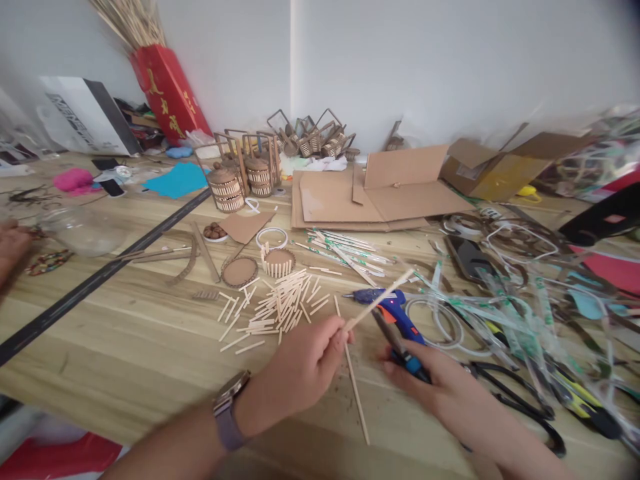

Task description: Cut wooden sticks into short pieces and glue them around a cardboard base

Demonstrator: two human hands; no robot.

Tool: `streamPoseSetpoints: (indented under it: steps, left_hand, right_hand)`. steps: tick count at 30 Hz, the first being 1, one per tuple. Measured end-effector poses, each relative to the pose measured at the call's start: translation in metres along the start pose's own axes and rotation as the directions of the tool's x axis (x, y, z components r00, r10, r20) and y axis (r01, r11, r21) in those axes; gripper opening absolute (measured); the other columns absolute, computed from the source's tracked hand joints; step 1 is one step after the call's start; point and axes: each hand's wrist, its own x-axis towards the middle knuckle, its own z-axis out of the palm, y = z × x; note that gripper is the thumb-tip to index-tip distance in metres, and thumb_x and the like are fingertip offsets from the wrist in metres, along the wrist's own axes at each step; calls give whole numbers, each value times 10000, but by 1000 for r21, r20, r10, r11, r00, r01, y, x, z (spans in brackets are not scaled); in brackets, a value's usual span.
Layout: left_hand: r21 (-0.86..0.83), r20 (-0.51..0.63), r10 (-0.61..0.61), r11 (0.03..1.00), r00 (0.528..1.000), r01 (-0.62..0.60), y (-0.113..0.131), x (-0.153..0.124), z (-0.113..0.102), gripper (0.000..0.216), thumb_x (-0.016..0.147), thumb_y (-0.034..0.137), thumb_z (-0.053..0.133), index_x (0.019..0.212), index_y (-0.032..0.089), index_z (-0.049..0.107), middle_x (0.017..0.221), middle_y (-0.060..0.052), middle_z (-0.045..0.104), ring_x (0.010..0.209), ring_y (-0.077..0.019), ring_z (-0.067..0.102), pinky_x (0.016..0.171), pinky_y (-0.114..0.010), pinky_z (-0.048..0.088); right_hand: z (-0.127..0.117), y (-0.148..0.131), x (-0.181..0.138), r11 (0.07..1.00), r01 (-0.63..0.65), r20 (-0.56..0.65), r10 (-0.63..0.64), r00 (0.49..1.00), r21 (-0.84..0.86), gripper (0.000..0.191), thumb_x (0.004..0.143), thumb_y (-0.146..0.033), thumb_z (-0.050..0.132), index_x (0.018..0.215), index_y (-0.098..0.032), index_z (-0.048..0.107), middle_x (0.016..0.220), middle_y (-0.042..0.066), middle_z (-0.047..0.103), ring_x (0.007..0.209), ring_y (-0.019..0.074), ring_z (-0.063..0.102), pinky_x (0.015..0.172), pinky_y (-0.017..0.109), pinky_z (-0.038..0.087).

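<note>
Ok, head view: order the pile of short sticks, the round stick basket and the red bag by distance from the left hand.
1. pile of short sticks, just beyond the left hand gripping a long stick.
2. round stick basket, behind that pile.
3. red bag, far back left by the wall.

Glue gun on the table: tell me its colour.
The glue gun is blue; the head view shows it best.

Head camera looking forward and down.
It is sitting at the person's head, facing across the table (125, 347) toward the wall (400, 67) and framing the left hand (300, 367) and right hand (435, 387) close up at the near edge.
</note>
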Motion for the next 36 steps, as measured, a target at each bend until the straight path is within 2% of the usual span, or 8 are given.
streamPoseSetpoints:
  steps: [2,4,7,9,14,25,32,36]
  left_hand:
    - [51,-16,-56,997,998,57,-2,2,0,303,1019,335,305,811,199,480,652,8,528,614,-146,498,588,-274,310]
    - [164,1,-62,985,998,61,-4,3,4,300,1016,326,319,813,196,498,704,-11,568,656,-162,522,595,-283,309]
    - [305,64,-14,952,998,-6,-6,2,12,308,1020,299,316,833,192,536,782,-31,619,726,-183,565,634,-287,349]
    - [366,87,13,930,996,-44,-5,-1,17,300,1019,274,315,872,188,562,821,-42,640,773,-194,589,684,-293,396]
    - [464,107,17,883,994,-65,0,-3,20,256,996,217,353,986,179,606,961,-85,666,909,-225,619,805,-331,471]
    - [570,162,-112,821,980,0,13,-4,17,297,986,198,343,1019,191,638,908,-100,711,860,-273,682,771,-402,528]
    - [654,135,-200,753,970,65,20,-6,18,314,938,122,351,962,183,658,872,-115,718,791,-307,694,681,-436,555]
    - [659,128,-184,750,975,55,23,-5,18,325,926,107,349,946,182,664,855,-116,721,772,-309,700,653,-429,559]
  right_hand:
    - [-4,6,-1,999,16,-112,-21,994,-45,316,887,-483,495,865,-214,659,818,37,714,780,240,658,705,309,522]
    - [-3,11,-1,991,91,-272,-116,955,-102,275,907,-451,496,915,-221,647,900,54,719,849,248,668,745,321,530]
    - [5,17,2,927,286,-450,-369,813,-243,199,911,-361,534,1027,-234,633,1153,95,688,1056,266,650,885,362,513]
    - [13,19,5,871,363,-444,-483,755,-331,194,908,-303,545,1074,-237,620,1202,106,673,1097,264,641,904,370,508]
    - [29,22,11,863,293,-351,-447,823,-412,125,920,-271,502,858,-227,601,776,42,667,702,220,656,609,304,510]
    - [42,23,11,833,158,-302,-359,883,-531,239,950,-384,446,770,-243,516,761,41,645,647,225,660,561,298,467]
    - [44,20,12,795,126,-310,-370,876,-594,231,941,-364,452,751,-245,511,727,36,642,616,228,665,544,295,451]
    - [46,19,11,780,113,-307,-370,877,-615,240,949,-370,441,766,-239,524,748,44,651,631,230,670,556,299,454]
